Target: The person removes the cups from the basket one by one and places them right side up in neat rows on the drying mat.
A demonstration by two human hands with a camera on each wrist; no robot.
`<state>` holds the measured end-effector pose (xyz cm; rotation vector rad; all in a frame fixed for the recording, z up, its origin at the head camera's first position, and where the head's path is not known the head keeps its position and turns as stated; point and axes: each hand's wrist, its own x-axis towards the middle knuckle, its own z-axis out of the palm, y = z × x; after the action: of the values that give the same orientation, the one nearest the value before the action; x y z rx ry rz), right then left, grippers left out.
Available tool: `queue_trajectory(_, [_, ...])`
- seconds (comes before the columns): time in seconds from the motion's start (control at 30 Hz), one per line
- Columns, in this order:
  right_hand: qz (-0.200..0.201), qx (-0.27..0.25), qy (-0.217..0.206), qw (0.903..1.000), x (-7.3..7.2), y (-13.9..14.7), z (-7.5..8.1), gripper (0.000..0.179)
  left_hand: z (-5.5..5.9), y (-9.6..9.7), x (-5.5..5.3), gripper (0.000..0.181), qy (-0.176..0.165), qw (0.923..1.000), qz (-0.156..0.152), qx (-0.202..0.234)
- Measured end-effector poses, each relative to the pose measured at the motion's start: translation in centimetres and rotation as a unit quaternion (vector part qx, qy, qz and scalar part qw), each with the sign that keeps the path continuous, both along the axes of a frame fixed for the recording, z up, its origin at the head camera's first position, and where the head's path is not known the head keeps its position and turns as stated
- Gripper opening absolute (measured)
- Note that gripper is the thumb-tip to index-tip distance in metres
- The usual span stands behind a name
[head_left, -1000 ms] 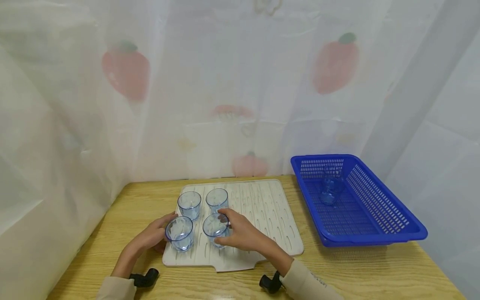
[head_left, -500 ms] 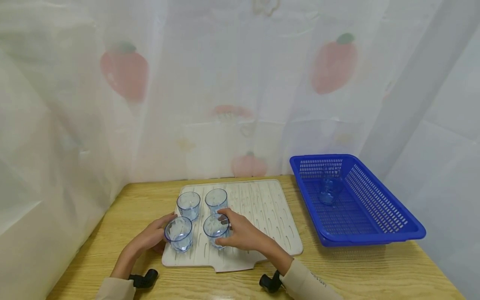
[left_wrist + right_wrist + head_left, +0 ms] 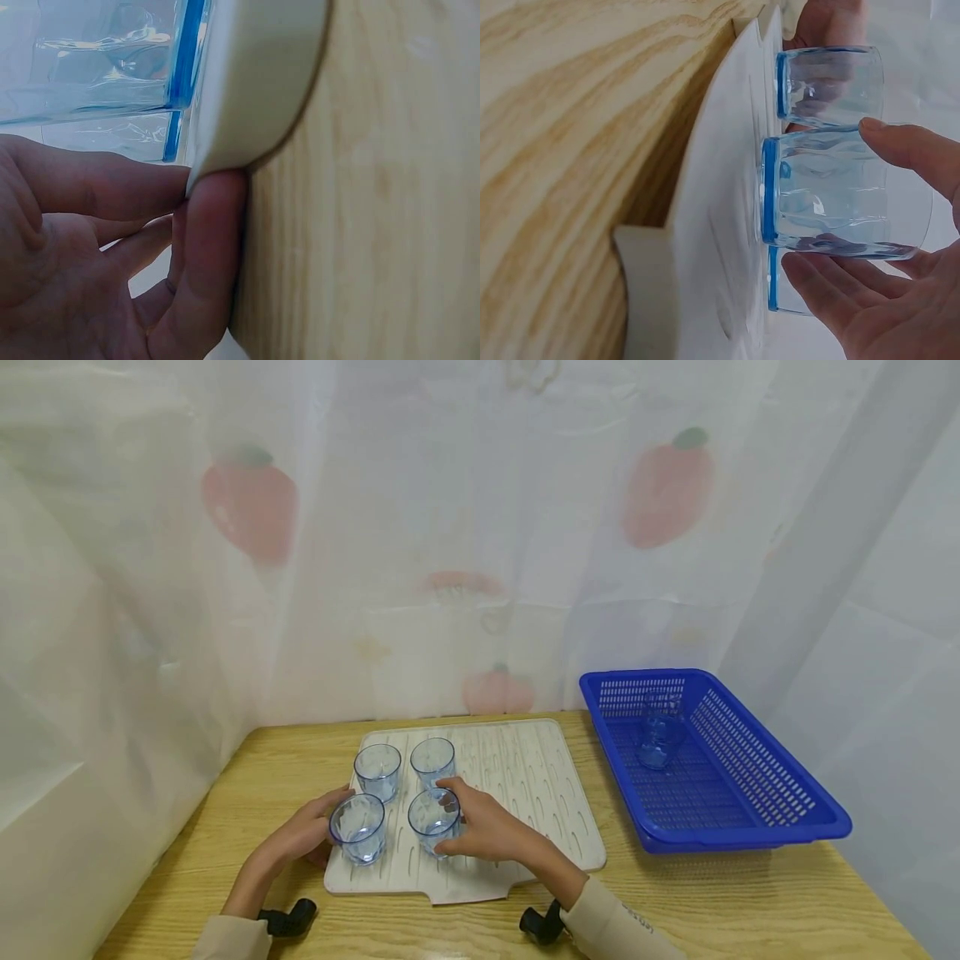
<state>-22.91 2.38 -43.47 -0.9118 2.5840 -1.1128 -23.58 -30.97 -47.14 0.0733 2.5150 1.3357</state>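
Several clear bluish drinking glasses stand upright in two rows on a white ridged draining board. In the head view my right hand (image 3: pixel 487 828) grips the front right glass (image 3: pixel 427 837), thumb on one side and fingers on the other. The right wrist view shows this glass's blue base (image 3: pixel 769 191) at the board's surface. My left hand (image 3: pixel 300 832) is at the left edge of the draining board (image 3: pixel 517 777), beside the front left glass (image 3: pixel 363 843). In the left wrist view its thumb and a finger pinch the board's rim (image 3: pixel 262 82). Two more glasses, the back left (image 3: pixel 381 781) and back right (image 3: pixel 435 764), stand behind.
A blue plastic basket (image 3: pixel 637 793) stands at the right of the wooden table (image 3: pixel 262 768), with clear bluish glassware (image 3: pixel 656 747) inside. A white printed curtain (image 3: pixel 450 527) hangs behind and at the sides. Black wrist devices (image 3: pixel 291 917) sit under both wrists.
The front right glass has shifted slightly to the right with my right hand, a little farther from the front left glass. My left hand stays at the board's edge.
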Motion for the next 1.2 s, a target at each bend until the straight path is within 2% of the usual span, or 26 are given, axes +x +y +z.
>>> queue_trajectory(0.23, [0.005, -0.004, -0.003, 1.0, 0.1, 0.4, 0.8, 0.095, 0.1, 0.0, -0.1, 0.082, 0.009, 0.9999, -0.01, -0.003])
queue_trajectory(0.5, [0.016, -0.036, -0.024, 0.999, -0.1, 1.3, 1.8, 0.095, 0.0, 0.0, -0.2, 0.081, 0.01, 0.9998, -0.001, -0.016])
queue_trajectory(0.63, [0.023, -0.057, -0.025, 0.9978, -0.1, 2.2, 2.8, 0.094, -0.2, 0.0, -0.2, 0.083, 0.012, 0.9998, -0.001, -0.013])
queue_trajectory(0.8, [0.021, -0.086, -0.023, 0.9958, 0.3, 3.7, 4.9, 0.093, -0.3, -0.1, -0.2, 0.082, 0.009, 0.9999, -0.001, -0.007])
queue_trajectory(0.9, [0.012, -0.105, -0.003, 0.9944, 0.6, 5.0, 6.2, 0.088, -0.4, 0.0, -0.3, 0.082, 0.003, 1.0, 0.001, 0.0])
queue_trajectory(1.0, [-0.003, -0.123, 0.036, 0.9917, 0.7, 6.5, 7.6, 0.082, -0.5, 0.1, -0.4, 0.081, 0.001, 1.0, 0.0, 0.004])
queue_trajectory(1.2, [-0.039, -0.138, 0.096, 0.985, 0.4, 9.8, 10.6, 0.077, -0.4, 0.0, -0.2, 0.081, -0.002, 1.0, 0.005, 0.003])
